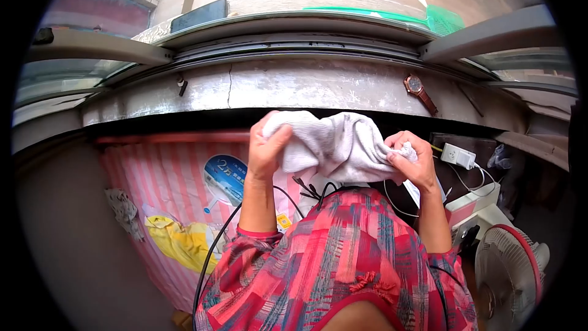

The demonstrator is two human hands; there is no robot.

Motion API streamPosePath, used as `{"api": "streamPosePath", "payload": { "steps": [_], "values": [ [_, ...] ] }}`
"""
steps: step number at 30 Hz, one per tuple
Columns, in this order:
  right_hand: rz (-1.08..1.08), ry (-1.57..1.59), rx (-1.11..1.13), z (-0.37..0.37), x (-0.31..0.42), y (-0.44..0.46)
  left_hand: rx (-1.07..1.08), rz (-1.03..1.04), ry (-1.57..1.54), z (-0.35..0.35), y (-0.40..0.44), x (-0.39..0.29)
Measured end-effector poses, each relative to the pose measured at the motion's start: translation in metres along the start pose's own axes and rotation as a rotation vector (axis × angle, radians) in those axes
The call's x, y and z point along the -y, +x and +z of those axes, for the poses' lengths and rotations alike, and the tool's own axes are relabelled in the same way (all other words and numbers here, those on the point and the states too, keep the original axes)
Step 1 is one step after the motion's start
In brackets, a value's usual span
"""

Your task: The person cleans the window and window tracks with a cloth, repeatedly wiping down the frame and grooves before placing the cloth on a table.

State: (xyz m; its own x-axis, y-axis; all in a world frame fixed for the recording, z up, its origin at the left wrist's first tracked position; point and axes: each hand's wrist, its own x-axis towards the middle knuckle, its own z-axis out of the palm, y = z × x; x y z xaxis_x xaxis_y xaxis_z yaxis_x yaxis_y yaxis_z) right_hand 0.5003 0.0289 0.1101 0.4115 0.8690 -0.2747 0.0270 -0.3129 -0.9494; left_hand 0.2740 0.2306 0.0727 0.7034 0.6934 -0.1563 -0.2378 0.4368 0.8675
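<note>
A light grey-white ribbed cloth (343,144) is stretched between my two hands, bunched and folded in the middle, just in front of the window sill. My left hand (267,147) is closed round its left end, thumb on top. At the right, my right hand (413,158) pinches the other end, with a small tuft showing between the fingers. The cloth hides part of what lies below it.
Beyond the cloth runs a window sill (318,86) with a wristwatch (414,84) and a small dark object (182,86). Left below is a pink striped sheet (177,178) with yellow cloth (177,242). At right are a white plug adapter (457,155), cables and a fan (507,266).
</note>
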Motion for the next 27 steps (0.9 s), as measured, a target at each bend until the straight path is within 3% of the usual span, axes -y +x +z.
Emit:
{"api": "streamPosePath", "payload": {
  "steps": [2, 4, 5, 6, 8, 10, 12, 14, 17, 20, 21, 25, 27],
  "values": [
    [-0.083, 0.037, 0.092, 0.002, 0.003, 0.011, -0.173, 0.060, -0.385, -0.003, -0.003, -0.005],
    [-0.094, 0.244, 0.151, 0.009, 0.013, 0.022, -0.097, 0.176, -0.758, -0.005, -0.008, -0.014],
    [-0.108, 0.230, 0.199, 0.009, 0.014, 0.030, -0.139, 0.330, -0.772, -0.025, -0.003, -0.007],
    [0.031, 0.175, 0.211, 0.010, 0.020, 0.034, -0.068, 0.397, -1.040, -0.038, -0.004, 0.000],
    [-0.046, -0.064, 0.250, 0.015, 0.014, 0.046, 0.126, 0.505, -1.552, -0.018, 0.008, -0.027],
    [0.086, -0.099, 0.350, 0.021, 0.018, 0.052, 0.304, 0.499, -1.664, -0.003, 0.003, -0.041],
    [0.156, -0.010, 0.311, 0.038, 0.026, 0.054, 0.307, 0.487, -1.622, -0.002, -0.003, -0.046],
    [0.101, -0.065, 0.449, 0.050, 0.037, 0.063, 0.282, 0.432, -1.577, 0.000, -0.011, -0.038],
    [-0.108, -0.106, 0.547, 0.071, 0.035, 0.071, 0.214, 0.295, -1.494, 0.004, -0.022, -0.020],
    [-0.204, -0.220, 0.498, 0.070, 0.026, 0.078, 0.151, 0.164, -1.424, 0.006, -0.031, -0.003],
    [-0.249, -0.127, 0.435, 0.068, 0.025, 0.079, 0.125, 0.138, -1.403, 0.004, -0.031, 0.003],
    [0.035, 0.391, 0.295, 0.038, 0.027, 0.073, -0.060, 0.159, -1.447, -0.013, -0.012, 0.029],
    [0.026, 0.605, 0.220, 0.026, 0.024, 0.072, -0.134, 0.033, -1.128, -0.012, 0.001, 0.017]
  ]
}}
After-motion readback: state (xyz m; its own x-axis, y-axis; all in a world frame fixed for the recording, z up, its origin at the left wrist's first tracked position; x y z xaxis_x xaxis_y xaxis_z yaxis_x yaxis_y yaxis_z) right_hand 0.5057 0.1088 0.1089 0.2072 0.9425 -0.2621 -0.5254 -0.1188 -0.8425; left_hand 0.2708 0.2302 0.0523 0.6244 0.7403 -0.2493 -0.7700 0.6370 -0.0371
